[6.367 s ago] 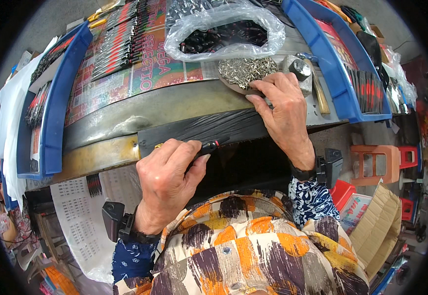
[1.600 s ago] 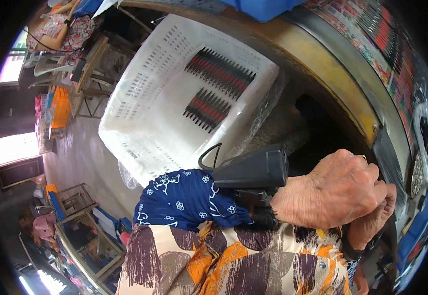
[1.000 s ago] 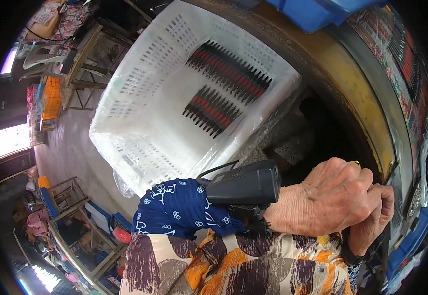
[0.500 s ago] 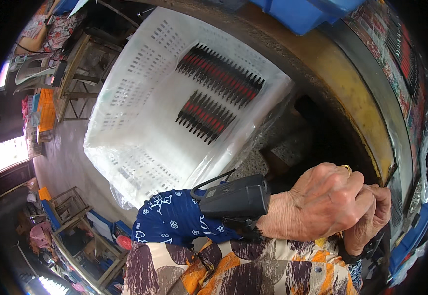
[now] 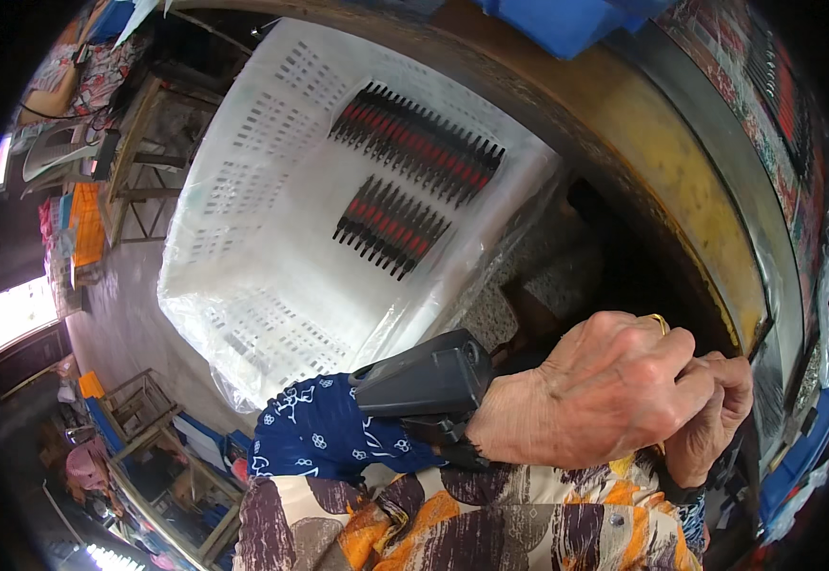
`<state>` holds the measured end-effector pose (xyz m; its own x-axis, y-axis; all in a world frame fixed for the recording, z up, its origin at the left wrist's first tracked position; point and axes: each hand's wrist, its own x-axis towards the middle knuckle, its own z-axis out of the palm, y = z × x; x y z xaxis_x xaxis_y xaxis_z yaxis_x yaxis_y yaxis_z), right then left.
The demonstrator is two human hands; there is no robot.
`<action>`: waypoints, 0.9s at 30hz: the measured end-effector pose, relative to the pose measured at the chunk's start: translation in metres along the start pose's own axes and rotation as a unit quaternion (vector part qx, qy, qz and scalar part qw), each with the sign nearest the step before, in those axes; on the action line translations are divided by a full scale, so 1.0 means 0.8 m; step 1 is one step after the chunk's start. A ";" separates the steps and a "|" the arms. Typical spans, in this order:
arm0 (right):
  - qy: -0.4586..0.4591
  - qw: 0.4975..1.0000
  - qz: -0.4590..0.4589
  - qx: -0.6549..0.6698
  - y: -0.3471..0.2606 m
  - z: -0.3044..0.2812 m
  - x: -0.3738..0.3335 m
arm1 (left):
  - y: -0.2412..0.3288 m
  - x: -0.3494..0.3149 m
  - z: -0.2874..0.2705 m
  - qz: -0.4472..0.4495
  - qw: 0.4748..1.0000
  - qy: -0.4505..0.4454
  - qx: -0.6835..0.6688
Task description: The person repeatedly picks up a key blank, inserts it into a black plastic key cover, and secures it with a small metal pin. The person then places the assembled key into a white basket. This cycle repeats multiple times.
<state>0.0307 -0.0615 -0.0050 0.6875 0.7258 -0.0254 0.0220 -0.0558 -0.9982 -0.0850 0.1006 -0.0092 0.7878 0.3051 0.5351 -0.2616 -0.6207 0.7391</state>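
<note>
My left hand [image 5: 585, 390], in a blue patterned sleeve with a black device [image 5: 429, 376] strapped over the wrist, reaches to the right across my lap. Its fingers are curled closed against those of my right hand [image 5: 704, 443], which is partly hidden behind it and also pinched closed. Whatever lies between the fingertips, if anything, cannot be made out. Both hands are beside the edge of a worktable [image 5: 657, 143]. Ahead to the left stands a white perforated crate [image 5: 210, 200] lined with clear plastic, holding a longer row [image 5: 419, 143] and a shorter row [image 5: 390, 228] of slim black pieces with red middles.
A blue bin [image 5: 566, 24] sits on the table at the top. More black-and-red pieces [image 5: 783, 95] lie at the far right, by a patterned covering. Wooden frames [image 5: 134, 190] and a pale plastic chair [image 5: 58, 152] stand at the left on a grey floor [image 5: 138, 305].
My left wrist with its device has shifted left, and its hand slightly left. Both hands stay together with fingers closed. The crate appears slightly further left in the picture.
</note>
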 end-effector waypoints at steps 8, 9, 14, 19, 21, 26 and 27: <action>-0.010 0.999 -0.024 -0.041 -0.002 0.006 0.003 | 0.005 0.002 0.004 -0.007 0.998 0.026 0.057; -0.018 0.999 -0.034 -0.035 -0.004 0.005 0.004 | 0.005 0.003 0.004 -0.006 0.998 0.028 0.058; -0.005 0.998 0.057 0.027 -0.018 0.007 0.000 | 0.009 0.006 0.003 -0.064 0.998 -0.015 0.021; -0.043 0.992 0.104 0.056 -0.015 0.002 0.002 | 0.007 0.009 -0.005 -0.126 0.987 -0.097 -0.019; -0.051 0.991 0.090 0.079 -0.009 -0.001 0.003 | 0.005 0.014 -0.004 -0.132 0.984 -0.099 -0.064; -0.072 0.997 0.005 0.026 -0.001 -0.012 -0.001 | 0.011 0.022 -0.008 -0.352 0.883 -0.206 -0.232; -0.075 0.997 -0.007 0.018 0.000 -0.016 -0.003 | 0.012 0.024 -0.006 -0.380 0.862 -0.213 -0.260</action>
<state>0.0383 -0.0717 -0.0043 0.5705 0.8211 -0.0163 0.0032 -0.0220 -0.9998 -0.0749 0.1037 0.0104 0.9460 0.1195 -0.3014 0.2930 0.0832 0.9525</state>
